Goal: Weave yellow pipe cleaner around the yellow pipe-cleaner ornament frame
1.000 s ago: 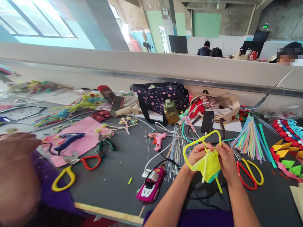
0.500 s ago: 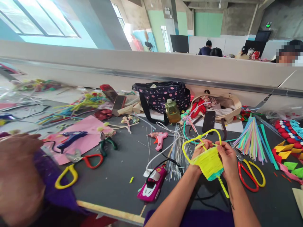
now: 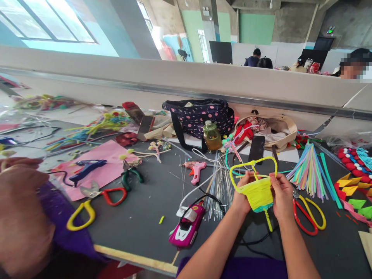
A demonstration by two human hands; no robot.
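Note:
Between my two hands, above the near right of the dark table, is a small yellow woven piece made of fuzzy pipe cleaners (image 3: 257, 193), with a teal band along its bottom. A large yellow loop stands up from its rim and a short yellow end hangs below. My left hand (image 3: 241, 197) is closed on its left side, fingers near the upper rim. My right hand (image 3: 281, 192) pinches the right side, where the loop meets the rim. Just right of that hand lie scissors with red and yellow handles (image 3: 309, 213).
A pink glue gun (image 3: 197, 170), a magenta car-shaped power strip (image 3: 187, 226) and thin wires (image 3: 217, 193) lie to the left. Behind stand a bottle (image 3: 211, 135) and a dotted bag (image 3: 203, 116). Pastel pipe cleaners (image 3: 309, 170) fan out at right. Another person's hand (image 3: 23, 209) is at far left.
The yellow woven piece has been turned more upright and its loop shifted right. Both my hands still hold it. The other person's hand at left has shifted slightly.

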